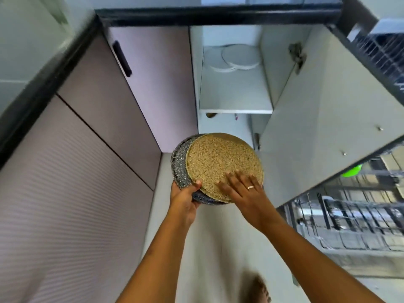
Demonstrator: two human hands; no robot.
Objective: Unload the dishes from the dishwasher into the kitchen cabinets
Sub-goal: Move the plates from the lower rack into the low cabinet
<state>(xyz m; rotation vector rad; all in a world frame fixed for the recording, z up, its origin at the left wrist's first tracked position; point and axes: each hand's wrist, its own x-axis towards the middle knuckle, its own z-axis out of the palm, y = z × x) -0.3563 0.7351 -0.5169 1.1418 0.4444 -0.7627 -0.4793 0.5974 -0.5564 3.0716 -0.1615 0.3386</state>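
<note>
We are gripping the blue-grey plate (180,157) at its near rim with our left hand (185,200), thumb curled over the edge. Our right hand (242,191) is pressing flat, fingers straight and slightly spread, on the gold plate (220,158) stacked on top. We are holding both before the open cabinet (236,95), where white plates (239,55) are sitting far back on a shelf.
</note>
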